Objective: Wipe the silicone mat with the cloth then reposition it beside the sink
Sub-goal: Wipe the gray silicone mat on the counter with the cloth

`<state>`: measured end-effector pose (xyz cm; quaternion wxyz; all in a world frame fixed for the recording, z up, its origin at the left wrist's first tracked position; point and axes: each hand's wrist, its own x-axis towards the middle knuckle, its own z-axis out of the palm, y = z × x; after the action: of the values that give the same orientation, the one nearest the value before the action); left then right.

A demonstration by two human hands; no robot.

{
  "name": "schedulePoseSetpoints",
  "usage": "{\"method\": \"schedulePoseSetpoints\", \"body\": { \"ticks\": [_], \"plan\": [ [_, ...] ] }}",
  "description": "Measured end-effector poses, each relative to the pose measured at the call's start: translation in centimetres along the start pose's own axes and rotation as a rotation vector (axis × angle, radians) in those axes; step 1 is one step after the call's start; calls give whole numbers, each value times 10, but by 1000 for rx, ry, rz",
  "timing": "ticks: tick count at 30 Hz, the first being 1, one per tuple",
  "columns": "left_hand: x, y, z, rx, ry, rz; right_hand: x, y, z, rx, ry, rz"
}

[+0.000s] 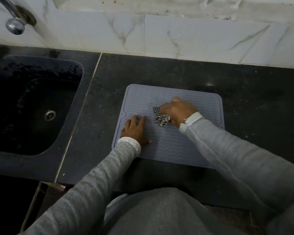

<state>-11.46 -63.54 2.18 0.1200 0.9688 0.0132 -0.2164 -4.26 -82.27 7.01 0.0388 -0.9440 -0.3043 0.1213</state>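
Note:
A grey-blue silicone mat (pixel 161 143) with a wavy ribbed surface lies flat on the dark counter, right of the sink (pixel 29 106). My right hand (pixel 178 111) is closed on a bunched black-and-white checked cloth (pixel 161 117) and presses it on the middle of the mat. My left hand (pixel 136 129) rests flat, fingers spread, on the mat's left part near its edge. My right forearm covers the mat's near right corner.
The black counter (pixel 255 102) runs to a white marble-look tiled wall (pixel 176 36) at the back. A chrome tap (pixel 15 19) sticks out above the sink at the top left. The sink's drain (pixel 50 115) shows in its wet basin. The counter's front edge runs below the mat.

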Motion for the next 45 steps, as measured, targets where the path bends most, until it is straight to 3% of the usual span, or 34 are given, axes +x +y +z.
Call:
{"method": "schedulePoseSetpoints", "body": {
  "ticks": [2,5,9,12,15,18,23,26,30,35,38,43,45],
  "plan": [
    [2,4,-3,6,-6,-23,9,-15,13,-64,-15,-95],
    [3,6,-7,44,-16,-41,6,-20,36,-146,-177,-92],
    [3,6,-8,97,-27,-30,-17,6,40,-221,-175,-137],
    [2,6,-8,113,-25,-24,-18,13,27,-278,-235,-21],
    [2,6,-8,128,-28,-25,-4,-1,6,-121,-222,157],
    [2,7,-9,123,-28,-35,12,-22,7,-99,-63,7],
    [4,8,-7,116,-2,-40,-3,-17,43,-164,-213,-102],
    [4,6,-6,144,-9,-20,-21,3,42,-205,-35,-187],
    [4,6,-5,145,-5,-21,-22,13,31,-207,-101,-145],
    [5,8,-5,117,-14,-49,-7,-19,28,-65,193,-239],
    [5,9,-3,105,38,-44,-7,-36,39,-154,176,-261],
    [6,4,-3,133,-4,-16,-28,-2,33,-202,66,-236],
    [6,4,-3,137,4,-15,-30,5,26,-234,-74,-168]
  ]
}}
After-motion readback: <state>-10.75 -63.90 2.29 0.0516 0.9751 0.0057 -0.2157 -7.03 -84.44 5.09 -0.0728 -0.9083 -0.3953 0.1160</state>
